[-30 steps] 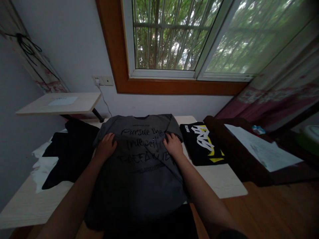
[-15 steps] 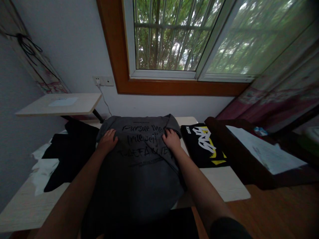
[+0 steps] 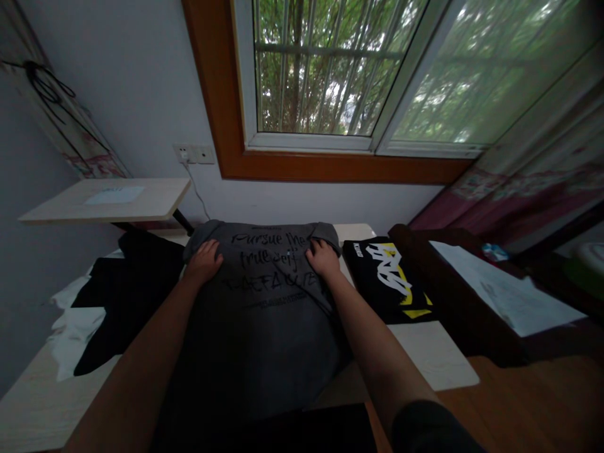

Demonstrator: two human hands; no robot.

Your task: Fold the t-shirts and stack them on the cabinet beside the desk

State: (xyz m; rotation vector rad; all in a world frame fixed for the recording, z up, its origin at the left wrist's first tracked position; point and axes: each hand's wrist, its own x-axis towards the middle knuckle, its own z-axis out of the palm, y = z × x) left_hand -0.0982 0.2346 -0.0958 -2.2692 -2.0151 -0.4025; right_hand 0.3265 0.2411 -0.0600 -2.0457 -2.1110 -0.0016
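Small room, dim light, with a barred window (image 3: 325, 69) over a pale wooden surface (image 3: 425, 352) pushed against the wall. A grey T-shirt (image 3: 264, 314) with black script lettering is laid out front-up in the middle of that surface, collar toward the wall, bottom hem hanging off the near edge toward the person.

Both hands are flat on the shirt's chest. The left hand (image 3: 204, 262) sits near the left shoulder, fingers spread and palm down, pressing rather than pinching as far as I can tell. The right hand (image 3: 323, 259) is by the right shoulder, where the sleeve (image 3: 325, 231) looks already tucked over onto the body. Its fingers are loosely curled on the fabric; hard to say if it's gripping a fold or just resting. Both forearms run straight out from the body, about parallel, elbows low.

My read: this looks like the smoothing stage of a fold, with the sides being squared up. The next move probably calls for getting the left sleeve in to match the right, keeping the cloth flat so no wrinkles get trapped.

Around it: a folded black shirt with a yellow and white graphic (image 3: 389, 277) just to the right, a heap of black clothing (image 3: 127, 289) on the left, and a sheet of paper (image 3: 500, 289) on dark furniture further right.
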